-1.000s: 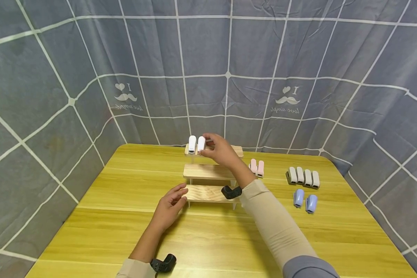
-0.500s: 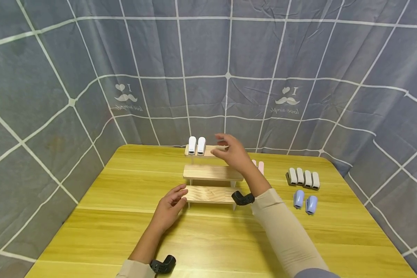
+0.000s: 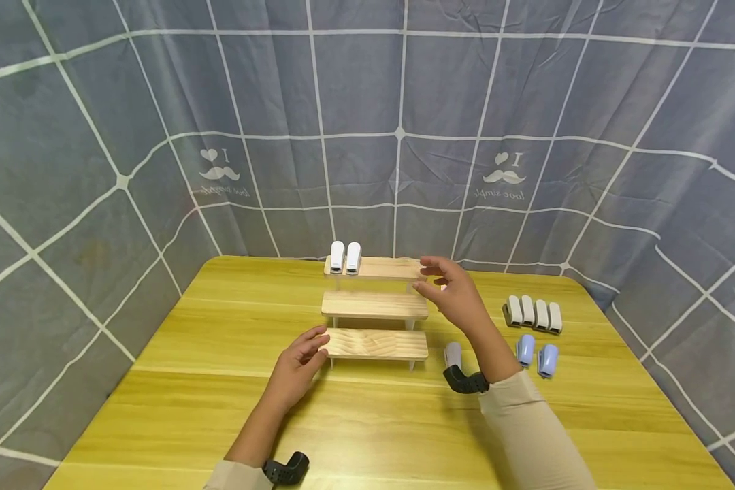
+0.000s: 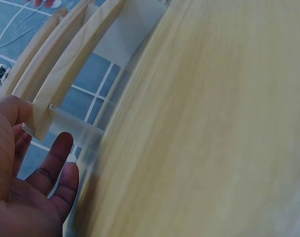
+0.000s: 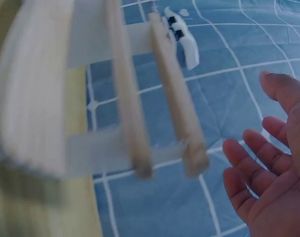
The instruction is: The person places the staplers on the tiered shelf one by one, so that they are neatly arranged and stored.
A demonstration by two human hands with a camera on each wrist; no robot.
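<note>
Two small white staplers (image 3: 346, 258) stand side by side at the left end of the top board (image 3: 386, 267) of a three-step wooden display stand. My left hand (image 3: 299, 364) rests its fingertips at the left end of the lowest board (image 3: 376, 344), with loosely bent fingers; in the left wrist view one finger (image 4: 17, 109) meets the board's end. Just off the right end of the top board, my right hand (image 3: 459, 296) is in the air, fingers relaxed and holding nothing. The right wrist view shows its fingers (image 5: 258, 158) spread apart from the boards.
At the right lie several off-white staplers (image 3: 534, 313) in a row and two blue ones (image 3: 535, 356) before them. A greyish stapler (image 3: 452, 354) is partly covered by the right wrist strap (image 3: 465, 381). Pink staplers are mostly hidden behind my right hand. A grey curtain (image 3: 367, 170) surrounds the table.
My right hand has let go of the second white stapler on the top board and moved right and toward me. The left hand has stayed in place.
</note>
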